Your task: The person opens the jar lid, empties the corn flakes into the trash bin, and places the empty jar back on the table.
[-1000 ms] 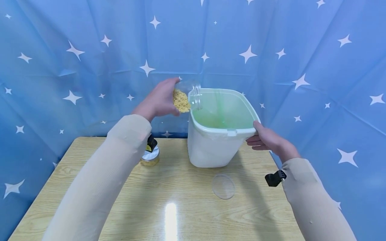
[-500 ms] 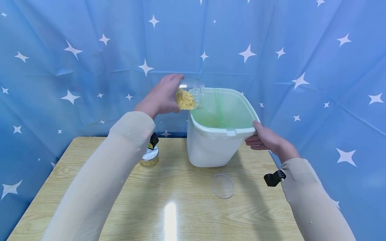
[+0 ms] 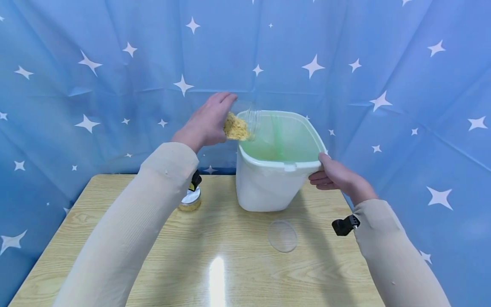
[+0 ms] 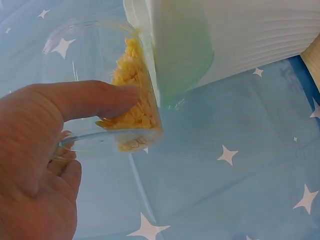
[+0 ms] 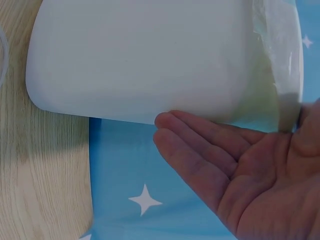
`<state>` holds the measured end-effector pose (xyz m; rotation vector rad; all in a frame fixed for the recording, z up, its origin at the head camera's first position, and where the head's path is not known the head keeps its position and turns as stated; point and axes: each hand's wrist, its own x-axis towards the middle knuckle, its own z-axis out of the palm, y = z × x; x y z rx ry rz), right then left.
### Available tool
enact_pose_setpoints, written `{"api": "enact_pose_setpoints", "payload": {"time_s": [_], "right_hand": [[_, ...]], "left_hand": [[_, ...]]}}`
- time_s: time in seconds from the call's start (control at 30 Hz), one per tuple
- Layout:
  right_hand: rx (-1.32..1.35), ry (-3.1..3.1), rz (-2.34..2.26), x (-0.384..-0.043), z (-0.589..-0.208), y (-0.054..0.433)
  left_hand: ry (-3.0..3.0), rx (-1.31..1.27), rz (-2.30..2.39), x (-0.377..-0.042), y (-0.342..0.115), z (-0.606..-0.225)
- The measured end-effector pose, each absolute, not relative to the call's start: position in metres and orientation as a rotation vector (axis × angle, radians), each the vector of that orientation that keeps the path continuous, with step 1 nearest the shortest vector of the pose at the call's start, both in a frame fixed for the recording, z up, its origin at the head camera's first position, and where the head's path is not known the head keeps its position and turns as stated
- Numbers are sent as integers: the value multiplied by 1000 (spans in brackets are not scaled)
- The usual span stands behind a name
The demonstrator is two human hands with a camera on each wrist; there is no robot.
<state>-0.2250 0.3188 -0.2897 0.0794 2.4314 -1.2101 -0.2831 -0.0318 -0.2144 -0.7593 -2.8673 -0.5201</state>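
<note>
My left hand (image 3: 209,121) grips a clear jar (image 3: 253,121) lying on its side, its mouth at the left rim of a white plastic bin (image 3: 264,187). Yellow flakes (image 3: 235,127) are heaped along the jar's lower side. In the left wrist view, the thumb presses across the jar in front of the flakes (image 4: 135,107). The bin has a pale green inside and stands on the table; how much lies at its bottom is hidden. My right hand (image 3: 339,175) holds the bin's right front corner, thumb at the rim, other fingers extended below it, near the wall in the right wrist view.
A second jar (image 3: 190,200) with a silvery lid stands on the wooden table (image 3: 245,273), partly behind my left wrist. A clear round lid (image 3: 282,236) lies flat in front of the bin. A blue star-printed curtain (image 3: 126,25) hangs close behind the table and along both sides.
My left hand has shifted the tilted jar slightly right and up, further over the bin's rim. The flakes have slid toward the jar's mouth. My right hand keeps its hold on the bin.
</note>
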Motion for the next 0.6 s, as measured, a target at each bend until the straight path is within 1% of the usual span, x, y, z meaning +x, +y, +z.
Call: {"api": "enact_pose_setpoints", "payload": {"time_s": [0.6], "right_hand": [[83, 2435, -1223, -226, -291, 316]], "left_hand": [[-2813, -827, -440, -280, -27, -217]]}}
